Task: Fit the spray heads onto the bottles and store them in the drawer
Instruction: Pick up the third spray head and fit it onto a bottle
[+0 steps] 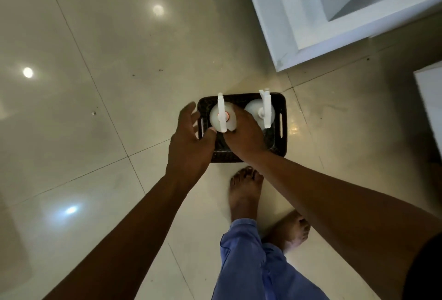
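Head view: dark basket on tiled floor holds two white bottles, spray heads fitted. Right hand wraps the left bottle from its near side. Left hand open, fingers spread, thumb touching it. Right bottle untouched, just beside.

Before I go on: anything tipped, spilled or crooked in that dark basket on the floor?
Nothing stands out. Both white bottles, left and right, stand upright in the basket with spray heads fitted. No puddle shows on the tiles around it. The right hand hides the basket's middle, and the left hand is open beside it.
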